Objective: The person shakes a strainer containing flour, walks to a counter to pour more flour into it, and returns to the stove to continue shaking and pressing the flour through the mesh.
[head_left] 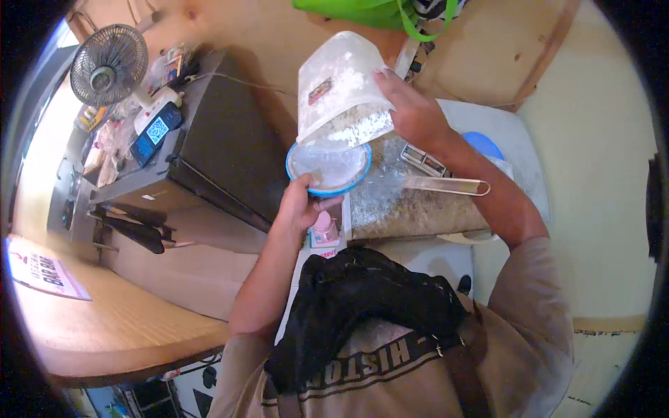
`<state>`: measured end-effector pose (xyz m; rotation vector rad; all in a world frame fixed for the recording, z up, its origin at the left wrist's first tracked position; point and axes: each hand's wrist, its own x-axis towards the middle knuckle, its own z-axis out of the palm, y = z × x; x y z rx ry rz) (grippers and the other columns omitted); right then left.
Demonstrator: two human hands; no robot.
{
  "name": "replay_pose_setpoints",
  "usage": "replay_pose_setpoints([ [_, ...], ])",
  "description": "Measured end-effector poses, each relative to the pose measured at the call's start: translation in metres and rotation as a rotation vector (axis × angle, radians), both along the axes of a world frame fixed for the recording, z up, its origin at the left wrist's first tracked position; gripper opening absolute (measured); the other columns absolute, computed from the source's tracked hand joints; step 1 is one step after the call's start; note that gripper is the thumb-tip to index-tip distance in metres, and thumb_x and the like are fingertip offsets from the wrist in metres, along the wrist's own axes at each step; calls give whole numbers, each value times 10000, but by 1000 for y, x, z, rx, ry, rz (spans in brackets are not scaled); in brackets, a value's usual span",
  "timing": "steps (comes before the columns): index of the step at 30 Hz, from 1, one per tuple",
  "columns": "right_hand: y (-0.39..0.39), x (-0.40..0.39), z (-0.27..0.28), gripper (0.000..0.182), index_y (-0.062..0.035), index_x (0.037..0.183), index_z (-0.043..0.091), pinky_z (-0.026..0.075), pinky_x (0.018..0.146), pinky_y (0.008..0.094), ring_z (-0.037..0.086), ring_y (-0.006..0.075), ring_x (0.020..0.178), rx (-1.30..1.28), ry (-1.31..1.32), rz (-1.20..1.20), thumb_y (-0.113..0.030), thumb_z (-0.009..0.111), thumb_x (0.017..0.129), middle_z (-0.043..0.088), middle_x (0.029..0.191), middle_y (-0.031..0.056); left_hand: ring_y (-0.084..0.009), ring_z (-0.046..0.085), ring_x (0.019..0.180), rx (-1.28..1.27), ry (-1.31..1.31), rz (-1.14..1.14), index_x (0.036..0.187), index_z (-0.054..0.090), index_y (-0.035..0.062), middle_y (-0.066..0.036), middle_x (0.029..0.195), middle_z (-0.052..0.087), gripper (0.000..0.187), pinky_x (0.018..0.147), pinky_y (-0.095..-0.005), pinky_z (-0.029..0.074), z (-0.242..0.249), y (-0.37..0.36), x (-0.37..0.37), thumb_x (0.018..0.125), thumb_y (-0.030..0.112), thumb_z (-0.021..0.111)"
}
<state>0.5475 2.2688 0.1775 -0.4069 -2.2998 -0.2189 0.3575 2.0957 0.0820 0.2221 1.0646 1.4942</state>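
Observation:
My right hand [417, 115] grips a translucent white plastic tub [341, 87] by its side and tilts it, mouth downward. White powder coats parts of the tub's wall, and a small red label shows on it. Right below the tub's mouth, my left hand [301, 200] holds a round blue-rimmed dish [329, 168] by its near edge, the thumb over the rim. Its inside looks whitish. Under and beside my right forearm lies a brown work board [418, 221] dusted with white powder. A long flat tool with a looped end [449, 184] rests on it.
A pink jar [325, 226] stands below my left hand. A metal-framed item [424, 161] and a blue round thing [482, 145] lie beyond the tool. At left, a dark cabinet [230, 118] carries a fan [109, 66] and a phone [156, 134]. A wooden counter [132, 324] curves at lower left.

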Motion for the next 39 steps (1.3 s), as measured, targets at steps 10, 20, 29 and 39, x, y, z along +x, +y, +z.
replay_pose_setpoints([
  [10, -40, 9, 24, 565, -284, 1214, 528, 526, 553, 327, 640, 268, 755, 219, -103, 83, -24, 537, 713, 457, 1269, 179, -349, 529, 1047, 112, 71, -144, 1269, 302, -33, -213, 1203, 463, 491, 771, -492, 537, 35, -2, 4, 813, 139, 367],
  [20, -48, 17, 49, 460, -375, 1166, 558, 490, 469, 239, 622, 159, 669, 503, 10, 176, -114, 536, 786, 484, 1246, 170, -330, 553, 1023, 114, 85, -207, 1246, 354, -38, -209, 1164, 506, 473, 768, -464, 541, 42, 1, 1, 813, 152, 374],
  [29, -51, 19, 62, 450, -382, 1164, 558, 488, 465, 233, 616, 144, 628, 542, -8, 227, -133, 546, 790, 473, 1267, 165, -313, 571, 991, 109, 111, -209, 1215, 394, -46, -204, 1131, 530, 458, 756, -448, 545, 49, 3, 2, 798, 145, 401],
  [39, -49, 15, 62, 398, -385, 1108, 600, 487, 473, 221, 594, 125, 579, 563, 13, 286, -173, 565, 773, 472, 1275, 146, -325, 572, 993, 112, 132, -191, 1251, 368, 6, -187, 1164, 517, 451, 741, -456, 554, 56, 1, -1, 834, 175, 396],
])
